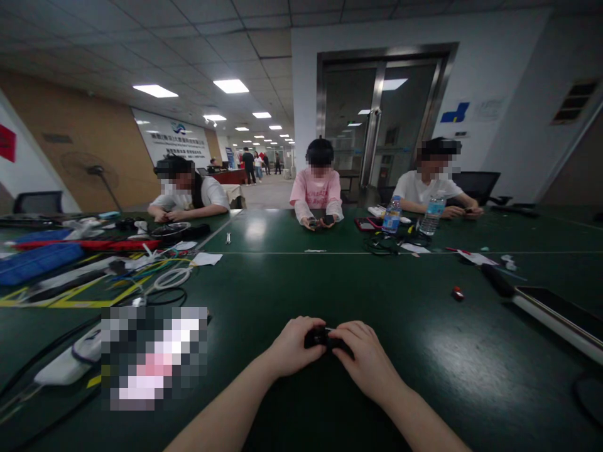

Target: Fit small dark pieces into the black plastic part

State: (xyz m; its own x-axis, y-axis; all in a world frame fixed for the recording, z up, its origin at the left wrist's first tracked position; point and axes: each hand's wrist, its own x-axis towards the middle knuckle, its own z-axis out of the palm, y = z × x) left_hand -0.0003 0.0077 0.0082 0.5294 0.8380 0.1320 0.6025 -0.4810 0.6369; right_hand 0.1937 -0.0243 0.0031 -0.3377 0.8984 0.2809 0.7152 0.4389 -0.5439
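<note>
My forearms [230, 402] stretch forward, slanting in toward each other. My left hand [294, 344] grips a small black object [317, 337] between thumb and curled fingers; my right hand [362, 353] pinches its other side, thumb nearest me. The object sits between them, over the green table [254, 282]. Farther off, a small red item [457, 293] lies to the right; beyond, a person in pink [315, 188] sits opposite

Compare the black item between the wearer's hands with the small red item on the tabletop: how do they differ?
The black item is held by the left hand and right hand; the red item lies untouched on the green table. The black item is partly hidden by fingers; the red item is uncovered. The black item looks mostly dark; the red item has a pale part.
</note>
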